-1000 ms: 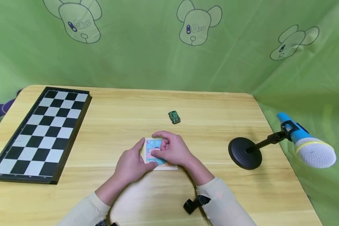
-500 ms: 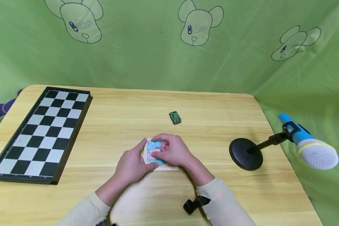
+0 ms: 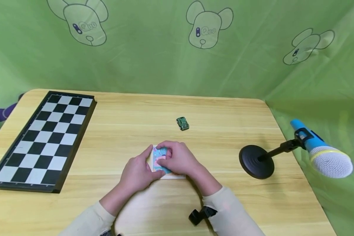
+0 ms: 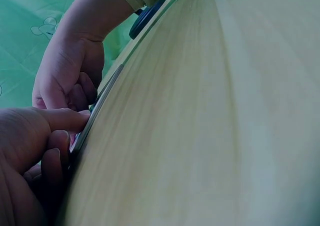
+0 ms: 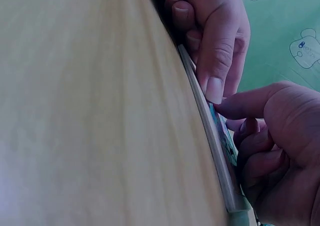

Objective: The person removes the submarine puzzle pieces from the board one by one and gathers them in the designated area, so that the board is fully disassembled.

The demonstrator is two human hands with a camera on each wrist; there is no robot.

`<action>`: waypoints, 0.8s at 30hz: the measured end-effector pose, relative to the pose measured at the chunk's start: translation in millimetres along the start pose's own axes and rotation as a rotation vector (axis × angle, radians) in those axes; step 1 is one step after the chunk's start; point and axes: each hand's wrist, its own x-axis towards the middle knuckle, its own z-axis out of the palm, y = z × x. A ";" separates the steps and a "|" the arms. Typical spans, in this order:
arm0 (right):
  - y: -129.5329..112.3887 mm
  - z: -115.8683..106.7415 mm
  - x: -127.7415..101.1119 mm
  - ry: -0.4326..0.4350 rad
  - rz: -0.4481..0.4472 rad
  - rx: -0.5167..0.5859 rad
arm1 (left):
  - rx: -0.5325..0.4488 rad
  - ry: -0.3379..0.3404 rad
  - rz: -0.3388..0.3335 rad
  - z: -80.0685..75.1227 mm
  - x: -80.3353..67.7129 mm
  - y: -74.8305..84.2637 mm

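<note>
A small flat picture board (image 3: 159,152), with a pale border and a blue and pink printed scene, lies on the table in the head view. My left hand (image 3: 137,172) grips its left side, the index finger along the far left corner and the thumb over the near edge. My right hand (image 3: 180,159) is curled over the right part, thumb on the picture and index finger near the far edge. From the right wrist, the thin board (image 5: 207,123) shows edge-on, with both thumb tips meeting over it. My right palm hides part of the picture.
Beyond the hands sits a small green toy car (image 3: 182,123). A black and white checkered board (image 3: 50,137) lies at the left. On the right, a blue microphone (image 3: 315,142) leans out from a black round-based stand (image 3: 256,162). A green curtain (image 3: 153,59) hangs behind the table.
My right hand has slid slightly left and toward me over the picture, covering a little more of it. My left hand stays in the same grip.
</note>
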 end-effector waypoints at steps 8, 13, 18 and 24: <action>-4.5 1.9 0.2 -0.003 0.024 -0.010 | -0.001 -0.001 0.001 0.3 0.3 -1.3; -4.2 2.5 0.0 0.006 0.043 -0.003 | -0.004 -0.004 0.003 0.9 0.5 -1.5; -3.6 3.5 0.7 0.006 0.044 -0.002 | -0.002 -0.004 0.001 0.7 0.6 -1.7; -2.5 4.4 0.7 0.007 0.047 0.010 | -0.005 -0.006 0.001 0.6 0.8 -1.7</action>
